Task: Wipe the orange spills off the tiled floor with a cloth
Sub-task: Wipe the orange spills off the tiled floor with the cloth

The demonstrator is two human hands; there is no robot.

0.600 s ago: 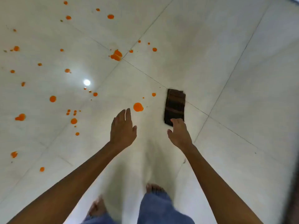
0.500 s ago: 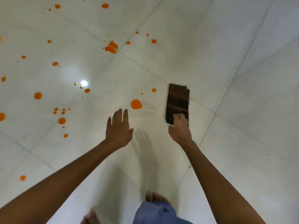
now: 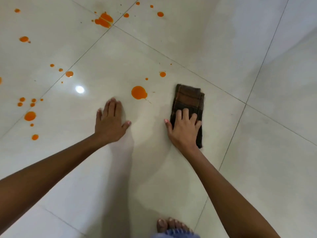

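1. The person bends low over the pale, glossy tiled floor (image 3: 257, 160), both bare arms reaching forward and down.
2. The cloth (image 3: 188, 100) is dark brown with lighter stripes. It lies folded into a narrow oblong on the tile, to the right of the middle of the view and just short of a grout line.
3. The right hand (image 3: 184, 129) rests on the near half of the cloth. Its fingers (image 3: 186, 114) lie on top, slightly bent, and the thumb sticks out to the left onto bare tile. It presses on the fabric and does not grip it.
4. The left hand (image 3: 110, 122) lies flat on the floor, well apart from the cloth. The fingers are straight and close together, the thumb is spread, and it holds nothing.
5. The biggest orange spill (image 3: 139, 92) nearby is a round blob between the two hands and a little beyond them. It sits near the cloth's left edge but does not touch it.
6. Two small drops (image 3: 162, 74) lie just past that blob.
7. A splattered orange patch (image 3: 103, 20) straddles the joint where four tiles meet, farther off.
8. More orange spots (image 3: 30, 115) are scattered over the tiles to the left.
9. A bright lamp reflection (image 3: 80, 89) shines on the tile beyond the left hand.
10. At the lower edge, the toes of a bare foot (image 3: 171, 225) poke out from a blue trouser hem (image 3: 175, 235).
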